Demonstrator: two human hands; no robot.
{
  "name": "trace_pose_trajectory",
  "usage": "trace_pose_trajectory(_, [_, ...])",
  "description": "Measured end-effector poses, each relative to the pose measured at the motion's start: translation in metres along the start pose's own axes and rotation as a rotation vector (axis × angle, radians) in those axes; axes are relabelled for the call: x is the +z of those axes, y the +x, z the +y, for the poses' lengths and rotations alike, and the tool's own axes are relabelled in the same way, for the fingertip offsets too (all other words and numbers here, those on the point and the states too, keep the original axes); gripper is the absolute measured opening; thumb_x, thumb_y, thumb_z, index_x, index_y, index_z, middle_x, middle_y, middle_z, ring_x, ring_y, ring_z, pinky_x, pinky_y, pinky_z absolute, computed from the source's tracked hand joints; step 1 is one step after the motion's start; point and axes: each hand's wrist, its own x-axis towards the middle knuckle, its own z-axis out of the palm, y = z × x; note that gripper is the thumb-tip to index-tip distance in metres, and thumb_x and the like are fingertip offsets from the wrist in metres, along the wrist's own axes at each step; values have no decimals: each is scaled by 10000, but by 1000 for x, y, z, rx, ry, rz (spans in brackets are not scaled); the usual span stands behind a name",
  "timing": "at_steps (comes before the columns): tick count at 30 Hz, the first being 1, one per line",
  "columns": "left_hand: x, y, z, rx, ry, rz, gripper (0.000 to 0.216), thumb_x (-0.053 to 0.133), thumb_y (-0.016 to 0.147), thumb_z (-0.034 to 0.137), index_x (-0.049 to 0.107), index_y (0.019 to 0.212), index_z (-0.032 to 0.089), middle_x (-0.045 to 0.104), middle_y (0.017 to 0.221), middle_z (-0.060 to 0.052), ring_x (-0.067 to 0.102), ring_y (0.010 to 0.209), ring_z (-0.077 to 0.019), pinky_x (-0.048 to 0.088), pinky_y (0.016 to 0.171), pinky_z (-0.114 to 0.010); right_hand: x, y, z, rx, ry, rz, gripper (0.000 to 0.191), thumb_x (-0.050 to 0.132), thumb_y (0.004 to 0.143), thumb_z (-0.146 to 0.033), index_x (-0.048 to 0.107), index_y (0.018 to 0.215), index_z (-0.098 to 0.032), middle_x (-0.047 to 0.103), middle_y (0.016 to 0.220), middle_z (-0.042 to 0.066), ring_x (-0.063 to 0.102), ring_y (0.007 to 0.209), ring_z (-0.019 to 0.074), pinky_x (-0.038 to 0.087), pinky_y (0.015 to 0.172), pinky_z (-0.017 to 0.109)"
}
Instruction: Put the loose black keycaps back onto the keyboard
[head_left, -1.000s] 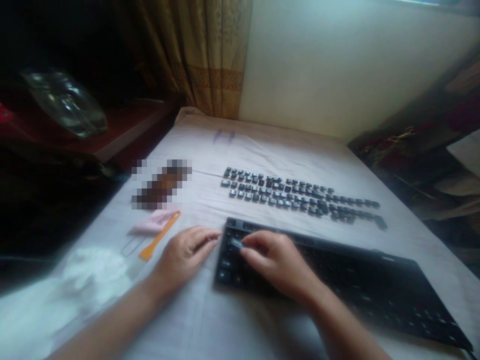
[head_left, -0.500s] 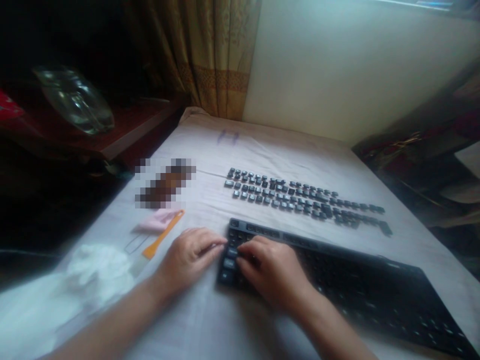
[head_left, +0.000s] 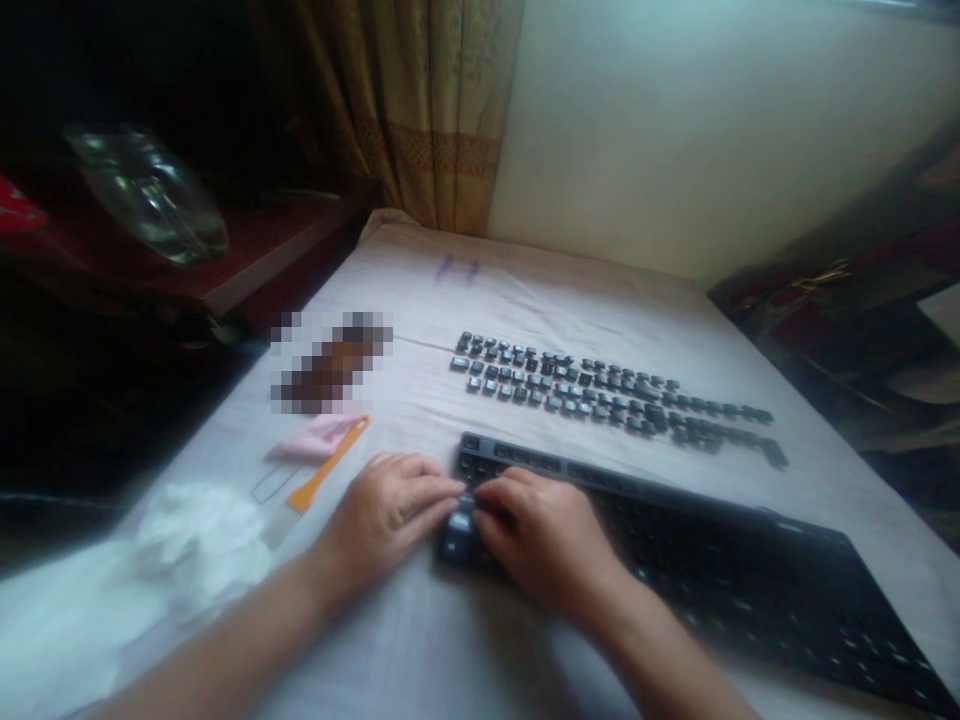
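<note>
A black keyboard (head_left: 720,570) lies at an angle across the bed, many of its key positions bare, with a few large keycaps at its left end. There my left hand (head_left: 394,505) has thumb and fingers pressed together, their tips on a keycap (head_left: 466,499). From the other side my right hand (head_left: 547,525), fingers curled in, pinches at the same keycap. Just below it sits another wide keycap (head_left: 460,521) on the keyboard. Beyond the keyboard, loose black keycaps (head_left: 536,382) are laid out in rows. My fingers partly hide the keycap between them.
An orange-handled brush (head_left: 326,468), a pink cloth (head_left: 311,440) and a bent wire (head_left: 274,482) lie left of my hands. Crumpled white cloth (head_left: 199,545) is nearer. A pixelated brown object (head_left: 334,365) sits behind. A glass jar (head_left: 161,200) stands on the dark-red furniture (head_left: 255,265).
My left hand has shifted slightly right, so its fingertips now reach over the keyboard's left edge onto the keycap. My right hand has stayed nearly in place.
</note>
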Motion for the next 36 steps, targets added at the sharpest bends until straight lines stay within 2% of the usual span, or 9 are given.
trace_pose_trajectory(5, [2,-1,0,-45,-31,-2,178,570,977,302,745,1004,283,719,899,3,666,826,-155,478,772,-298,3,-2,8,-58,104,45,202,649,847,-176,760,1006,-232,748,932,36,710,800,185,516,723,257])
trace_pose_trajectory(7, [3,-2,-2,-55,-40,-12,175,576,972,304,747,1008,286,720,905,1,666,833,-159,481,779,-306,7,-6,13,-125,133,120,234,629,850,-146,741,1040,-224,743,936,38,710,795,180,520,711,251])
trace_pose_trajectory(11, [4,-3,-4,-65,-55,-14,172,584,965,299,747,1015,281,725,908,-6,667,840,-164,485,789,-315,15,-15,20,-294,109,318,216,523,922,-149,726,970,-202,727,895,49,695,736,150,505,656,220])
trace_pose_trajectory(14, [3,-1,-3,-65,-62,-13,159,596,956,287,750,998,274,728,901,-4,671,835,-162,487,788,-311,20,-17,18,-337,57,393,216,522,942,-181,726,1007,-208,714,880,47,676,707,139,479,617,206])
trace_pose_trajectory(22, [2,-1,-1,-55,-62,3,153,603,955,288,749,996,279,723,889,2,668,821,-155,480,782,-303,22,-13,6,-379,-160,460,181,564,902,-137,720,853,-212,667,757,15,541,613,129,346,563,239])
trace_pose_trajectory(28, [3,-1,-2,-32,-38,-12,150,597,956,263,743,988,270,714,896,1,660,826,-156,466,776,-305,23,-14,4,-398,-168,484,190,573,867,-107,687,748,-202,646,716,18,491,628,147,324,573,262])
trace_pose_trajectory(36, [4,-1,-3,-45,-37,-10,147,604,940,243,745,969,274,716,893,2,660,825,-157,462,780,-306,29,-14,9,-404,-52,501,228,524,933,-151,733,853,-193,655,764,35,507,662,153,354,584,254])
